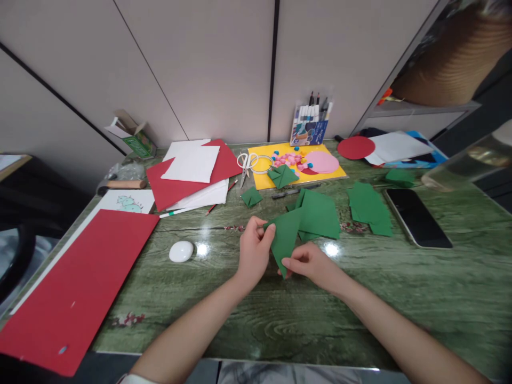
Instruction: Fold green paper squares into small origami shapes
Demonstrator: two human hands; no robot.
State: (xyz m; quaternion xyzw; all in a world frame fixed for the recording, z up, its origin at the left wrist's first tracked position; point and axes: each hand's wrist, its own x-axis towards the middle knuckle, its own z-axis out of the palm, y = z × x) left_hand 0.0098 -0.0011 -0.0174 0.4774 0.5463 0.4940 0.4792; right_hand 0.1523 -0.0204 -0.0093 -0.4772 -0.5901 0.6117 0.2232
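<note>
A green paper triangle [286,234] is held up between my two hands over the tabletop. My left hand [256,245] pinches its upper left corner between thumb and fingers. At the lower tip, my right hand [310,265] grips the paper the same way. Just behind it lies a stack of green paper sheets [320,213]. More green pieces [370,208] lie further right. Two small folded green shapes rest beyond my hands, one on the table [252,197] and one at the edge of the yellow sheet [283,176].
Scissors [245,169] and a tape ring [262,164] lie by the yellow sheet [260,181]. A marker box [308,130] stands behind. Red paper [84,282] and a white oval case [181,251] are left; a phone [418,218] and a clear bottle [472,157] right.
</note>
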